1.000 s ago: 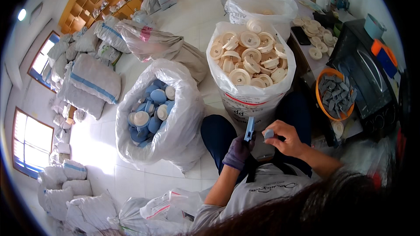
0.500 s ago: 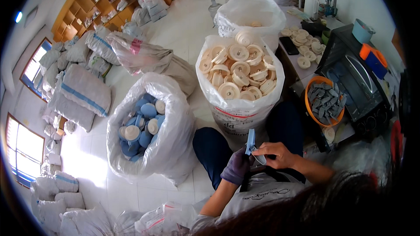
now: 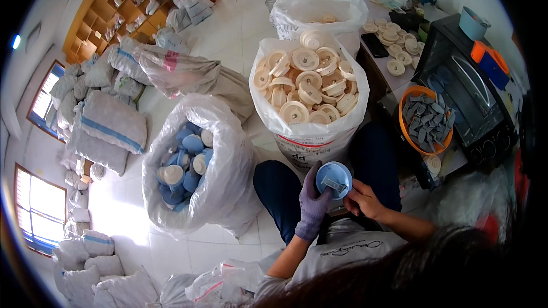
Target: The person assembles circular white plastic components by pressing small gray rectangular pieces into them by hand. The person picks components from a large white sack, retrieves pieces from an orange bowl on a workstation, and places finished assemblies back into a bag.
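Observation:
My left hand (image 3: pixel 312 211), in a purple glove, grips a light-blue round plastic cup (image 3: pixel 341 172) by its left side, above my lap. The cup's open side faces up, and a small grey piece (image 3: pixel 333 183) shows inside it. My bare right hand (image 3: pixel 365 199) has its fingers closed at the lower right of the cup's rim. Beyond my hands stands a white sack (image 3: pixel 311 137) filled with cream round plastic parts (image 3: pixel 308 78). To the left, a clear-white plastic bag (image 3: pixel 225 194) holds blue and cream round parts (image 3: pixel 192 144).
At the right, an orange basket (image 3: pixel 404 131) of grey pieces sits by a dark oven (image 3: pixel 485 108). More cream parts (image 3: pixel 394 40) and a black phone (image 3: pixel 374 45) lie on the table. Behind stands another open sack (image 3: pixel 319 0); filled sacks (image 3: pixel 111 120) are piled at left.
The blue part in my hands has turned from edge-on to showing its round inside, with my gloved fingers now along its left side. The view has shifted slightly.

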`<move>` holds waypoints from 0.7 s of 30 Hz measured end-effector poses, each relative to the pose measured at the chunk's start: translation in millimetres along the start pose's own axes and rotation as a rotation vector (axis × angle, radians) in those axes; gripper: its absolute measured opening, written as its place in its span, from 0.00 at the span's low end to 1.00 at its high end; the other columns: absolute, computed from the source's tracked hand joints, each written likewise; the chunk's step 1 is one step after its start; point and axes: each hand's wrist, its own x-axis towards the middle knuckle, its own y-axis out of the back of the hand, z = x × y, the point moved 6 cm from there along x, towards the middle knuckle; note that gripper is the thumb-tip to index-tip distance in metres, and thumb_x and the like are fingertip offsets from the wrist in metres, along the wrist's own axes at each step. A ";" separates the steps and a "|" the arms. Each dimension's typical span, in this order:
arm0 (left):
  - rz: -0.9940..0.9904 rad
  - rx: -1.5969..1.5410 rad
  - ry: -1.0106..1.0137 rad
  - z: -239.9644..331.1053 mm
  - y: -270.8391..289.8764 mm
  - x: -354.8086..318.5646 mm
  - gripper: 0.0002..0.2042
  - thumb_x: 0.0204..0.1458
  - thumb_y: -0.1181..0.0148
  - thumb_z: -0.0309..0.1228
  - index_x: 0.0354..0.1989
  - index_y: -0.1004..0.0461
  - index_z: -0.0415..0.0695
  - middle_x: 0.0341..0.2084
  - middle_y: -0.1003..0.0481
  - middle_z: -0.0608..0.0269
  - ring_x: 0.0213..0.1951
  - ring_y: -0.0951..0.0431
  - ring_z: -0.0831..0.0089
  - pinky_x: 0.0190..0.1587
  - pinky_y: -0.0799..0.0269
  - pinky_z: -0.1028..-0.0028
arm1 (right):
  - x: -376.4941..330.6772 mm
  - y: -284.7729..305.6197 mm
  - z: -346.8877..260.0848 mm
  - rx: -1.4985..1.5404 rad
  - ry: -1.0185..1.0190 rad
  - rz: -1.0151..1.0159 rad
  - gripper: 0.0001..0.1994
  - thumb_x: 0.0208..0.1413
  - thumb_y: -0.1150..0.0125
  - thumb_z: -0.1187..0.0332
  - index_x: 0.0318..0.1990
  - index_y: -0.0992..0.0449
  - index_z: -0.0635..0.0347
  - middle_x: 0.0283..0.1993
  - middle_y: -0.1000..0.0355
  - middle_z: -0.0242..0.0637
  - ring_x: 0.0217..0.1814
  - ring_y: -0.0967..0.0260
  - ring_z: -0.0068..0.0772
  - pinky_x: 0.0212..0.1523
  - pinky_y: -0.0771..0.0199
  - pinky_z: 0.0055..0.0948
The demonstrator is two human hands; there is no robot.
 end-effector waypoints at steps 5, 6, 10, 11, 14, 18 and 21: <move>-0.071 -0.090 -0.022 13.1 0.2 0.2 0.32 0.47 0.38 0.21 0.62 0.42 0.34 0.57 0.35 0.52 0.59 0.34 0.66 0.61 0.40 0.69 | 0.2 -1.2 4.4 0.135 0.027 0.030 0.09 0.66 0.56 0.66 0.46 0.33 0.59 0.21 0.34 0.33 0.14 0.44 0.17 0.15 0.43 0.18; -0.022 -0.042 -0.038 6.3 1.2 -2.2 0.31 0.47 0.37 0.22 0.61 0.41 0.34 0.56 0.34 0.52 0.58 0.33 0.66 0.60 0.38 0.70 | 1.1 -1.3 8.2 0.075 -0.003 0.018 0.09 0.66 0.56 0.65 0.46 0.33 0.59 0.21 0.34 0.33 0.14 0.44 0.16 0.15 0.43 0.17; 0.145 -0.061 0.037 -5.7 9.4 -4.2 0.25 0.49 0.36 0.23 0.57 0.36 0.35 0.50 0.29 0.54 0.51 0.28 0.70 0.55 0.33 0.72 | -2.8 -7.9 4.2 -0.137 -0.076 -0.057 0.08 0.66 0.55 0.65 0.45 0.33 0.58 0.21 0.34 0.32 0.16 0.42 0.16 0.16 0.42 0.17; 0.163 -0.062 0.059 -8.1 11.8 -3.4 0.25 0.49 0.36 0.22 0.56 0.36 0.35 0.49 0.29 0.54 0.50 0.28 0.71 0.55 0.33 0.73 | -4.0 -10.5 0.1 -0.182 -0.078 -0.080 0.07 0.66 0.55 0.66 0.45 0.33 0.57 0.21 0.34 0.31 0.16 0.42 0.16 0.17 0.41 0.18; 0.134 0.000 0.004 -12.7 12.0 0.6 0.25 0.49 0.37 0.22 0.57 0.36 0.36 0.47 0.28 0.56 0.48 0.27 0.71 0.53 0.32 0.73 | -6.5 -3.7 16.6 -0.192 -0.116 -0.033 0.07 0.65 0.55 0.67 0.43 0.32 0.58 0.22 0.32 0.31 0.16 0.40 0.16 0.17 0.40 0.19; 0.111 -0.280 0.108 -10.0 2.0 6.8 0.22 0.49 0.38 0.25 0.54 0.32 0.37 0.43 0.25 0.60 0.44 0.25 0.72 0.48 0.29 0.74 | -2.2 -4.1 8.4 -0.201 -0.172 0.003 0.07 0.64 0.54 0.67 0.40 0.31 0.59 0.22 0.31 0.32 0.17 0.38 0.17 0.17 0.39 0.19; 0.043 -0.368 0.312 -33.1 12.6 -1.0 0.19 0.49 0.36 0.27 0.49 0.29 0.37 0.40 0.24 0.60 0.42 0.24 0.73 0.46 0.28 0.74 | 5.7 -12.2 -0.8 -0.418 -0.199 -0.120 0.08 0.63 0.53 0.66 0.37 0.30 0.60 0.23 0.31 0.32 0.21 0.35 0.20 0.21 0.34 0.23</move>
